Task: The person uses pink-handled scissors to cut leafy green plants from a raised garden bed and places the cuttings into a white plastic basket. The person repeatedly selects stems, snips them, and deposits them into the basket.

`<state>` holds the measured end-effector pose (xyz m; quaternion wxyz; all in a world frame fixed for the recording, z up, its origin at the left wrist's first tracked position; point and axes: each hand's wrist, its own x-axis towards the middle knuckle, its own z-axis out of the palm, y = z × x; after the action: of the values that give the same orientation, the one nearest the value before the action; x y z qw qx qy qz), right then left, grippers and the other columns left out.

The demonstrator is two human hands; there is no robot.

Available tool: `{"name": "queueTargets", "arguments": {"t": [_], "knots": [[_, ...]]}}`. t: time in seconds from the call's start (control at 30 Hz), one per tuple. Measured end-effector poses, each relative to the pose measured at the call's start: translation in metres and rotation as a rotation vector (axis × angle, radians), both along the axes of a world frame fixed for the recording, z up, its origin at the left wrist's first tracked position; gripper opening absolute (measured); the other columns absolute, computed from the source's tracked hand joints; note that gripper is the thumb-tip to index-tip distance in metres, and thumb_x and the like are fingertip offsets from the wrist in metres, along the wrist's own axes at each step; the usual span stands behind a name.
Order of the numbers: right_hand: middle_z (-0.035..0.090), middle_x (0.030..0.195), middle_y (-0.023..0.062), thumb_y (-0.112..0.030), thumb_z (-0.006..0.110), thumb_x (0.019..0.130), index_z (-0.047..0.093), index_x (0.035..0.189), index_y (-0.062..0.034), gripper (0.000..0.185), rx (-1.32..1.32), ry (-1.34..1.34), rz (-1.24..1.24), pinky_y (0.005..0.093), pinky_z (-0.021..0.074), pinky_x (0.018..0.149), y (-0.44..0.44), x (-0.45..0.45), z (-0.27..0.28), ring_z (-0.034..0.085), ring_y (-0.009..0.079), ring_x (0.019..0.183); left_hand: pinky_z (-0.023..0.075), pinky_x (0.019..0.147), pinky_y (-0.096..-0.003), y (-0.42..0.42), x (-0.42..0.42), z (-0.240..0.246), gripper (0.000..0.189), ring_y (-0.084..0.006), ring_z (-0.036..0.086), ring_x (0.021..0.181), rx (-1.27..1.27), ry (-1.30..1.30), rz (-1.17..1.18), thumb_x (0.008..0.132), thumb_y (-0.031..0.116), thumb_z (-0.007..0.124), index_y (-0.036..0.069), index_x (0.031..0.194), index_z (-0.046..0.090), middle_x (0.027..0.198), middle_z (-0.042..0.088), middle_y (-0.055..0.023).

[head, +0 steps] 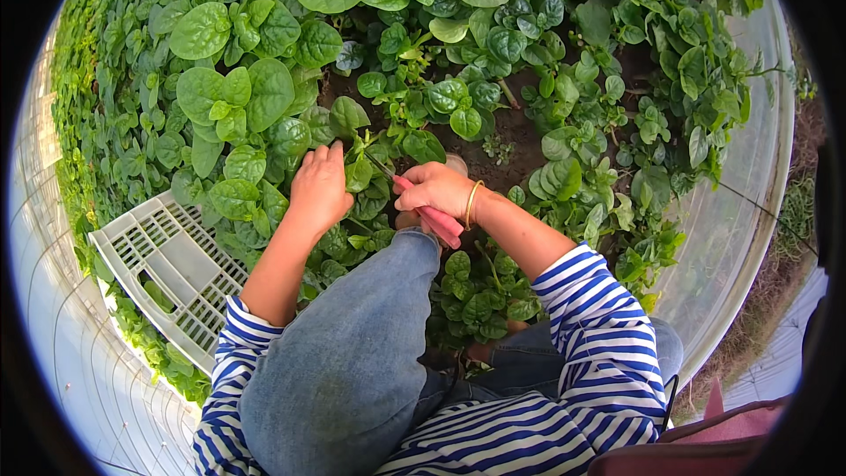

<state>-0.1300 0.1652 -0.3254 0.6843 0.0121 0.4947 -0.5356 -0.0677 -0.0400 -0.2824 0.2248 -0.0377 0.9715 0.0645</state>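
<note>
My right hand [429, 188] is closed around the pinkish-red handle of a cutting tool [444, 227]. Its thin dark blade points up and left into the leaves, towards a pale green stem [360, 144]. Whether the tool has one blade or two is unclear. Just left of the blade, my left hand [321, 186] reaches into the leafy green plants [246, 164], back of the hand up. The undersides of its fingers are hidden, so I cannot tell whether they pinch a stem.
A light grey plastic crate [173, 261] with slatted sides stands at left among the plants. My denim-covered knee [350, 344] rises between my arms. Brown soil [512, 135] shows through the leaves. Clear plastic sheeting [733, 225] borders the bed at right, and a pink item [724, 430] lies lower right.
</note>
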Motion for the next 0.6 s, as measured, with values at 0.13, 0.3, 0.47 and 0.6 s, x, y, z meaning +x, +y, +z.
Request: {"name": "queueTargets", "arguments": {"t": [0.13,0.3,0.47,0.6], "knots": [[0.064,0.072,0.0109,-0.02,0.067,0.074,0.06,0.089,0.0012,0.026,-0.038,-0.14,-0.041,0.031,0.0518,0.048,-0.007,-0.002,-0.011,0.063,0.0198,0.054,0.0474,0.086,-0.0397,0.002,-0.008,0.005,0.033,-0.0336,0.054,0.099,0.005,-0.175,0.007,0.06,0.002,0.069,0.0,0.093,0.061,0.1,0.056,-0.0153],[0.062,0.068,0.0091,-0.015,0.069,0.072,0.061,0.091,0.0028,0.027,0.02,-0.014,-0.046,0.0295,0.0483,0.042,-0.014,-0.006,-0.008,0.059,0.0179,0.047,0.0471,0.085,-0.0399,-0.004,0.001,0.008,0.03,-0.033,0.054,0.099,0.053,-0.109,0.075,0.06,0.002,0.069,0.003,0.089,0.064,0.099,0.056,-0.0141],[0.06,0.072,0.0074,-0.014,0.065,0.074,0.057,0.108,0.0058,0.04,-0.034,-0.048,-0.257,0.029,0.0492,0.048,0.033,-0.026,0.001,0.059,0.0171,0.051,0.0455,0.089,-0.0307,-0.059,-0.011,0.047,0.04,-0.0176,0.06,0.097,1.016,-0.063,0.747,0.065,-0.002,0.066,0.0,0.105,0.064,0.103,0.063,-0.0045],[0.061,0.074,0.0087,-0.017,0.064,0.075,0.055,0.112,0.0058,0.045,-0.111,-0.073,-0.203,0.0291,0.0517,0.053,0.05,-0.036,0.013,0.061,0.0185,0.054,0.0474,0.089,-0.0304,-0.096,0.005,0.076,0.056,-0.0159,0.061,0.099,1.172,0.131,0.941,0.062,-0.005,0.067,-0.001,0.118,0.059,0.11,0.064,-0.0052]]}}
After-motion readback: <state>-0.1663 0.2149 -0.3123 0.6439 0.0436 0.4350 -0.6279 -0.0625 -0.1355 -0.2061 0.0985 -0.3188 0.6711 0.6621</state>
